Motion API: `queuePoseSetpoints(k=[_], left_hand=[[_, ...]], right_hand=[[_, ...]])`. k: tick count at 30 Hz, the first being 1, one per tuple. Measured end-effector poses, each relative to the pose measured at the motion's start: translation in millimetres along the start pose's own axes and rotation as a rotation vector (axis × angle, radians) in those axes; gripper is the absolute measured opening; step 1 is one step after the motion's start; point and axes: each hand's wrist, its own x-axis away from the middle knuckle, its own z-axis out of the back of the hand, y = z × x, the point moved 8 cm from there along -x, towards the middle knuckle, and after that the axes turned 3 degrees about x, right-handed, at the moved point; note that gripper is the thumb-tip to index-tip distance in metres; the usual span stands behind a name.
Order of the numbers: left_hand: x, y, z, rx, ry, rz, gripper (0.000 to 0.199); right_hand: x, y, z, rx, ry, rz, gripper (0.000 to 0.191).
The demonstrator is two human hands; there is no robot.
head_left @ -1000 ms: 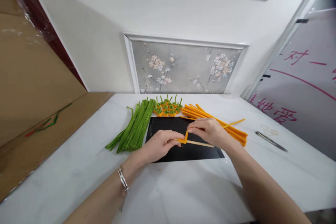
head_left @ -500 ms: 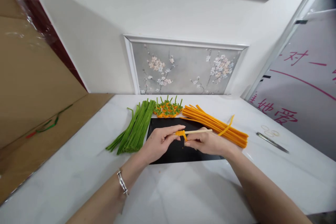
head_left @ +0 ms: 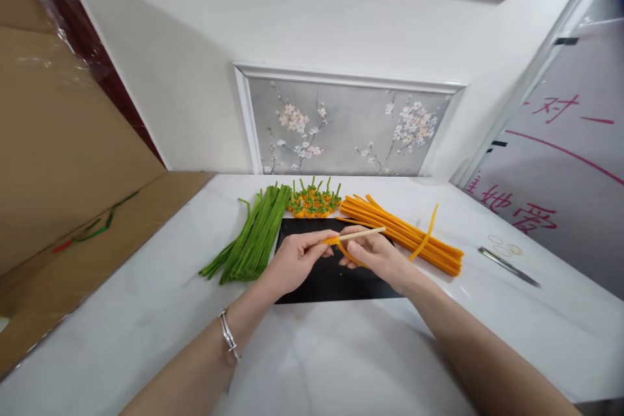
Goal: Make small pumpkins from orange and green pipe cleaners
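My left hand [head_left: 296,259] pinches a thin wooden stick [head_left: 363,233] at its left end, where an orange pipe cleaner [head_left: 331,241] is coiled around it. The loose length of that pipe cleaner curves down to the right into my right hand [head_left: 373,253], whose thumb and fingers are closed on it. The stick's bare end points right and slightly up, passing in front of the right fingers. Both hands are above a black mat [head_left: 336,283]. The left-hand end of the stick is hidden by my fingers.
Green pipe cleaners [head_left: 256,234] lie bundled at the left, orange pipe cleaners [head_left: 404,227] at the right. Between them stand several small orange-and-green pieces [head_left: 314,199]. Scissors [head_left: 509,266] and clear rings [head_left: 502,246] lie far right. A cardboard sheet [head_left: 73,253] borders the left, a wall the back.
The stick's free end has tilted upward. My right hand has turned, and a longer stretch of orange pipe cleaner now shows between coil and fingers. The view has shifted slightly.
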Motion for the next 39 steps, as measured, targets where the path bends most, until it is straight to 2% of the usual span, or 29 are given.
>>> queuePoseSetpoints(k=[3, 6, 8, 13, 18, 22, 28, 31, 35, 39], left_hand=[[1.8, 3.2, -4.0, -0.04, -0.021, -0.01, 0.027], [3.7, 10.6, -7.1, -0.187, -0.038, -0.107, 0.024], [5.4, 16.1, -7.9, -0.301, -0.018, -0.215, 0.022], [13.4, 26.0, -8.5, -0.567, 0.116, -0.474, 0.021], [18.9, 32.1, -12.4, -0.786, 0.185, -0.595, 0.02], [14.5, 28.8, -11.6, -0.781, 0.122, -0.531, 0.02], [7.6, 19.2, -11.4, -0.446, -0.061, -0.287, 0.03], [6.2, 16.5, -9.3, -0.281, -0.055, -0.168, 0.034], [4.6, 19.7, -8.0, -0.261, -0.054, -0.162, 0.016], [1.8, 21.3, 1.4, -0.272, 0.008, -0.188, 0.015]], right_hand=[[-1.8, 3.7, -1.2, -0.135, 0.121, -0.027, 0.045], [-1.4, 8.3, -4.1, -0.168, 0.169, -0.089, 0.046], [-0.7, 9.4, -5.2, -0.202, 0.181, -0.112, 0.046], [0.8, 8.7, -10.1, -0.315, 0.165, -0.139, 0.045], [1.2, 9.0, -13.1, -0.396, 0.149, -0.155, 0.043], [-0.3, 9.4, -8.4, -0.329, 0.162, -0.146, 0.045], [-0.7, 8.3, -6.9, -0.197, 0.155, -0.125, 0.046], [-0.5, 8.1, -11.4, -0.18, 0.127, -0.119, 0.047], [1.9, 5.9, -13.0, -0.086, 0.065, -0.115, 0.049], [9.6, -7.3, -14.9, 0.283, -0.083, 0.011, 0.031]])
